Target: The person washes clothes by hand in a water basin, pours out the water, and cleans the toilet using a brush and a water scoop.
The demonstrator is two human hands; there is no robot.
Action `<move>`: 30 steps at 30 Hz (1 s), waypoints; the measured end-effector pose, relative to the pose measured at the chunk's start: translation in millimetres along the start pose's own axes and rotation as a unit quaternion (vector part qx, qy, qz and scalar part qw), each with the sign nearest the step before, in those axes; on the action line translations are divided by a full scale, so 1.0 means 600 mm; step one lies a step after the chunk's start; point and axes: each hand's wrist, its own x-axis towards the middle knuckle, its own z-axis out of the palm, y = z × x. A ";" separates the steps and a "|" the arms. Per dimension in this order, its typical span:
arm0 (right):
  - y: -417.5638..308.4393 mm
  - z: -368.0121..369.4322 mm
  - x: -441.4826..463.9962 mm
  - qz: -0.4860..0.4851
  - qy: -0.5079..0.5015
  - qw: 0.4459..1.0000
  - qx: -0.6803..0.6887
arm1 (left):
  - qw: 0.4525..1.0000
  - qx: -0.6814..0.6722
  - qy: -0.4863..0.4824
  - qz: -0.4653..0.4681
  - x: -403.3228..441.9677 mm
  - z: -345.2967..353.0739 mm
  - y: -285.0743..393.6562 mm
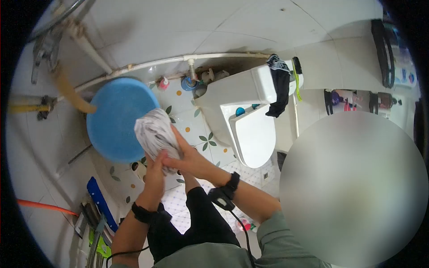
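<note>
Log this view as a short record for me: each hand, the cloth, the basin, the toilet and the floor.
Left hand: gripping the cloth's near end
Right hand: gripping the same cloth from the right side
Cloth: white, bunched up
Basin: blue, round, on the floor
Toilet: white, black cloth draped over its tank
Floor: tiled, leaf pattern

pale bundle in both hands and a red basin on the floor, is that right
The colour is wrong: the head view shows a blue basin on the floor. The pale bundle is in the left hand and right hand.
</note>
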 end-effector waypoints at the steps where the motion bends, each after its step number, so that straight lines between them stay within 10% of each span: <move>1: 0.011 -0.018 -0.011 -0.033 0.033 0.998 0.029 | 0.999 -0.009 -0.038 -0.016 -0.005 0.030 -0.001; 8: -0.021 -0.243 -0.152 -0.026 0.204 0.953 0.224 | 0.950 0.084 -0.299 0.018 -0.014 0.260 -0.041; 11: -0.097 -0.349 -0.194 -0.101 0.354 0.930 -0.003 | 0.929 0.158 -0.331 0.056 -0.030 0.353 -0.027; 17: -0.142 -0.540 -0.166 -0.130 0.380 0.885 -0.237 | 0.938 0.229 -0.259 0.020 0.004 0.288 -0.076; 20: -0.021 -0.609 -0.098 -0.093 0.361 0.726 -0.578 | 0.955 0.258 -0.143 -0.037 0.023 0.180 -0.105; 30: -0.070 -0.527 -0.133 -0.254 0.439 0.733 -0.453 | 0.936 0.329 0.097 0.084 -0.011 -0.020 -0.069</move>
